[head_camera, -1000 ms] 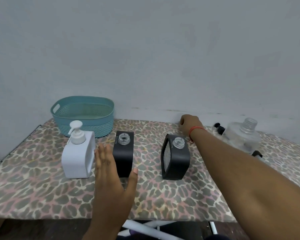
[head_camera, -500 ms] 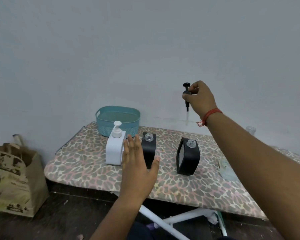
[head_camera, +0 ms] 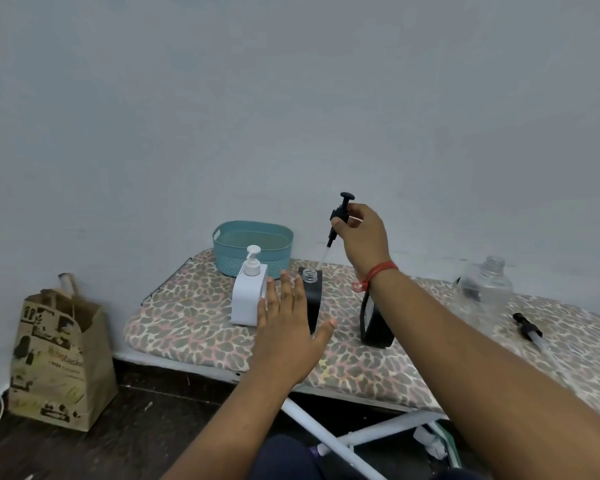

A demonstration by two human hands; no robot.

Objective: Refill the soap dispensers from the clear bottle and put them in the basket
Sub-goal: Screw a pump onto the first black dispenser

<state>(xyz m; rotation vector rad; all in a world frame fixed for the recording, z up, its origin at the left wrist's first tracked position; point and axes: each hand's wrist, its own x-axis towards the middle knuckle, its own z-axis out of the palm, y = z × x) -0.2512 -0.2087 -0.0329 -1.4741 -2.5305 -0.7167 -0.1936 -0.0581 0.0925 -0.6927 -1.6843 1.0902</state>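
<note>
My right hand [head_camera: 362, 240] pinches a black pump head [head_camera: 340, 216] in the air, its clear tube hanging down toward the open neck of a black dispenser [head_camera: 311, 289]. My left hand [head_camera: 288, 327] hovers flat and open in front of that dispenser. A second black dispenser [head_camera: 376, 323] stands to the right, partly behind my right forearm. A white dispenser [head_camera: 248, 296] with its pump on stands at the left. The teal basket [head_camera: 253, 247] sits behind them against the wall. The clear bottle [head_camera: 484, 289], uncapped, stands at the right.
Everything rests on an ironing board with a leopard-print cover [head_camera: 194, 327]. Another black pump head [head_camera: 529, 330] lies on it at the right. A brown paper bag [head_camera: 61, 358] stands on the dark floor at the left. White board legs [head_camera: 326, 434] cross below.
My right hand picked the black pump head up off the board at the back, raised it, then moved it left and down toward the middle dispenser. My left hand stayed open.
</note>
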